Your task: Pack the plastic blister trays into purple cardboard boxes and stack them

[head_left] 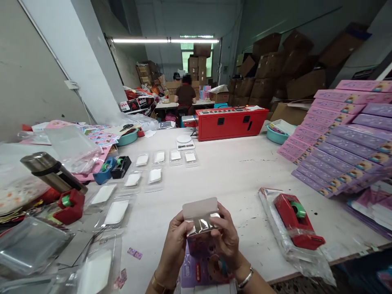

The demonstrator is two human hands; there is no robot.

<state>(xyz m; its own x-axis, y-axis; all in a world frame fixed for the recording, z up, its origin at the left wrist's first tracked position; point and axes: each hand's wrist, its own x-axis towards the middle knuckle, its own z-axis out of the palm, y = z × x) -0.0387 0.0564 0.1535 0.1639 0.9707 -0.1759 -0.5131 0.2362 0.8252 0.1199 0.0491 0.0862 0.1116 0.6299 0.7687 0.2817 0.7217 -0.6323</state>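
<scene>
Low in the middle of the head view, both hands hold a small purple box [200,241] with its white top flap [199,208] standing open. My left hand [175,241] grips the box's left side, fingers curled round it. My right hand [226,237], a bracelet on its wrist, pinches the right side near the shiny inner flap. A purple printed pack [202,273] lies under the box at the table's near edge.
A red tape dispenser [295,220] lies on a plastic bag to the right. Several clear packets with white pads [154,175] lie ahead left. Stacked purple boxes [343,139] rise at the right. A steel flask [52,171], another red dispenser [70,206], a red machine [231,122] and a seated person [185,96] are beyond.
</scene>
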